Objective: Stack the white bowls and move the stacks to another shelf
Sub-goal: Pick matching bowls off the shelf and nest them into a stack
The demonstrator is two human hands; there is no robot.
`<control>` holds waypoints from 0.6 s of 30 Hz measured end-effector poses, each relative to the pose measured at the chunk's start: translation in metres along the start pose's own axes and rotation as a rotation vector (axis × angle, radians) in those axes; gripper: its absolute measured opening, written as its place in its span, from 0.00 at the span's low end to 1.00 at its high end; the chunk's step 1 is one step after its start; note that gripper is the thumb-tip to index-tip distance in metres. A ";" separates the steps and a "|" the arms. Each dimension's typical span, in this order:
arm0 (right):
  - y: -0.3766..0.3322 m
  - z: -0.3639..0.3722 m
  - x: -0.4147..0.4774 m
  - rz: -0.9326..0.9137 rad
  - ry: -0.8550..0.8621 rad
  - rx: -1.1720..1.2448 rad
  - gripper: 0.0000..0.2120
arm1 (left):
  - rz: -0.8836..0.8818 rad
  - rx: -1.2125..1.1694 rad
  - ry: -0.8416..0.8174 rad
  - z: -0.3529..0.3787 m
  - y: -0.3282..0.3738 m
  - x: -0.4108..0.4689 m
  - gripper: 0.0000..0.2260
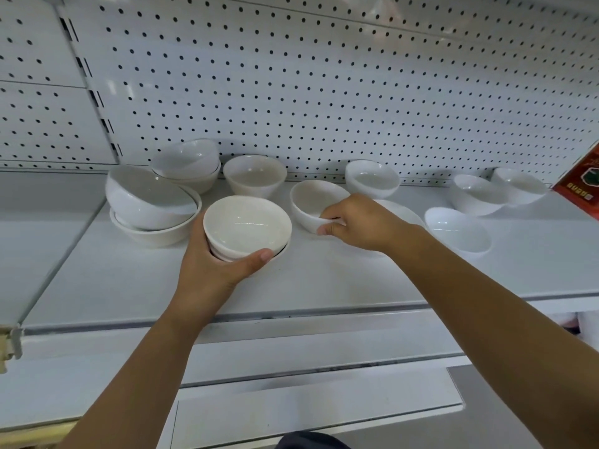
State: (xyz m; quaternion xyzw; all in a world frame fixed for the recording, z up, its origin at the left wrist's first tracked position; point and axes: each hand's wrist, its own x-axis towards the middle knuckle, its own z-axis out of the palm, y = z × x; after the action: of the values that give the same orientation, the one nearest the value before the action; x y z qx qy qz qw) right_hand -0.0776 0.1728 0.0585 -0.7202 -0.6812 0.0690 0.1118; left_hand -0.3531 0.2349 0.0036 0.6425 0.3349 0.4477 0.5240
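Several white bowls sit on a white shelf [129,286] against a pegboard back. My left hand [210,267] grips a small stack of white bowls [248,226] near the shelf's middle, thumb on the near side. Just to the right, my right hand [353,223] pinches the near rim of a single tilted white bowl [312,197]. Part of another bowl [400,210] shows behind my right wrist. Two loose stacks [152,205] [189,165] stand at the left. Single bowls [254,175] [371,178] stand at the back.
More white bowls [458,230] [476,194] [520,186] lie at the right, one leaning on another. A red box [580,186] stands at the far right edge. A lower white shelf [324,400] juts out below. An adjoining shelf bay [42,202] lies to the left.
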 end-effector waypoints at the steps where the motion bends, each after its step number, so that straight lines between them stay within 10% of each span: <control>1: 0.000 -0.002 0.001 0.007 -0.020 0.013 0.17 | 0.000 -0.006 0.002 0.000 0.000 0.000 0.41; 10: -0.014 -0.025 0.042 0.077 0.168 0.396 0.08 | 0.010 -0.013 0.011 0.001 0.002 0.000 0.38; 18: -0.026 -0.020 0.105 0.101 0.043 0.304 0.36 | 0.006 0.043 -0.029 -0.004 -0.002 0.005 0.44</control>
State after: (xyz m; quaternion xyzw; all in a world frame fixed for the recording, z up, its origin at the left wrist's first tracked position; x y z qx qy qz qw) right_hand -0.0909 0.2770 0.0898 -0.7298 -0.6232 0.1613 0.2303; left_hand -0.3552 0.2411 0.0026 0.6610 0.3351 0.4327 0.5134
